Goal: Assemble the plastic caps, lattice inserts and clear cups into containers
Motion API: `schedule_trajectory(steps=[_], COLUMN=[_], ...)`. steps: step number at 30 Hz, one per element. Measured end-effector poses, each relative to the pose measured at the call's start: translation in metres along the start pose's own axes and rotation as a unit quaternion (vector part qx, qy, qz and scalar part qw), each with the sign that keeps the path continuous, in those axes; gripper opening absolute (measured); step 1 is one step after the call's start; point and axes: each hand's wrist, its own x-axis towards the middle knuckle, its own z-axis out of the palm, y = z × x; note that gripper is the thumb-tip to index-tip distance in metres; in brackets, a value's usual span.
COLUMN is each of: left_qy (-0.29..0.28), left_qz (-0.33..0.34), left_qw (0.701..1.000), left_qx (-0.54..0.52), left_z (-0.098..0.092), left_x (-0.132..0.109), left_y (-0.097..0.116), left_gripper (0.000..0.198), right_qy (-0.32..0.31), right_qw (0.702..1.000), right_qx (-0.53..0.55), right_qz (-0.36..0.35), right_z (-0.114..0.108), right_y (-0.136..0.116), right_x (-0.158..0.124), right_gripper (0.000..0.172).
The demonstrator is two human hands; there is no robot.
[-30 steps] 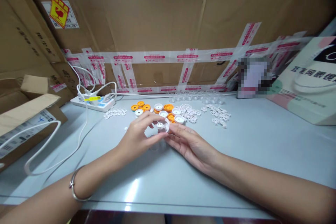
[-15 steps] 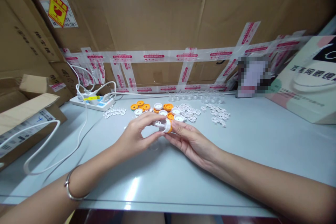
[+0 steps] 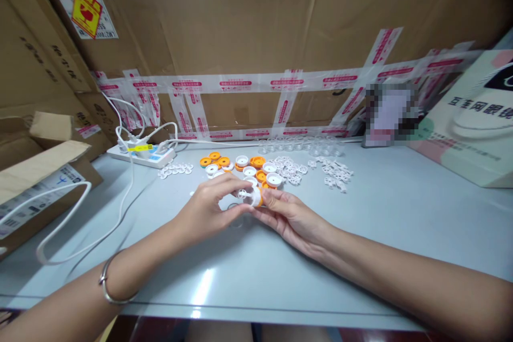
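Note:
Between my two hands is a round white and orange cap (image 3: 256, 197), tipped on its side. A small white stem piece with a ring-like end (image 3: 242, 193) sticks out from its white side towards the left. My left hand (image 3: 208, 200) curves around the stem, thumb and fingertips at the white rim. From the right, my right hand (image 3: 292, 216) grips the orange side with thumb and fingers. A clear round piece (image 3: 235, 219) lies on the table just below the left hand, partly hidden. Behind the hands are several loose orange rings (image 3: 257, 162) and white rings (image 3: 273, 179).
Small white parts (image 3: 286, 170) lie in heaps behind and right, with clear cups (image 3: 296, 144) in rows behind them. Small white discs (image 3: 176, 170) and a power strip (image 3: 142, 156) sit left. A cable (image 3: 128, 192) crosses the left side; an open carton (image 3: 48, 181) stands there.
The cap has turned slightly between my hands, so more of its white side and the stem shows. Both hands stay in nearly the same place.

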Motion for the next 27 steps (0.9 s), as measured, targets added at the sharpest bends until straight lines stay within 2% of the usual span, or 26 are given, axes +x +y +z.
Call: schedule_trajectory(steps=[6, 14, 20, 27], left_qy=[-0.005, 0.001, -0.021, -0.020], left_qz=[0.050, 0.013, 0.002, -0.021], left_qw=[0.998, 1.000, 1.000, 1.000], left_qx=[0.032, 0.017, 0.006, 0.012], left_z=[0.0025, 0.0019, 0.0029, 0.0029], left_x=[-0.0005, -0.0020, -0.0019, -0.0019], left_y=[0.0021, -0.0002, 0.0011, 0.0016], left_gripper=[0.023, 0.017, 0.015, 0.014], right_qy=[0.015, 0.002, 0.023, 0.048], right_qw=[1.000, 1.000, 1.000, 0.998], right_qx=[0.003, 0.007, -0.012, -0.023], right_qz=[0.002, 0.012, 0.009, 0.019], right_z=[-0.0001, -0.0013, 0.0004, 0.0041], right_y=[0.0002, 0.0003, -0.0011, -0.0029], right_x=[-0.0004, -0.0007, -0.0019, -0.0051], right_gripper=[0.022, 0.016, 0.020, 0.020])
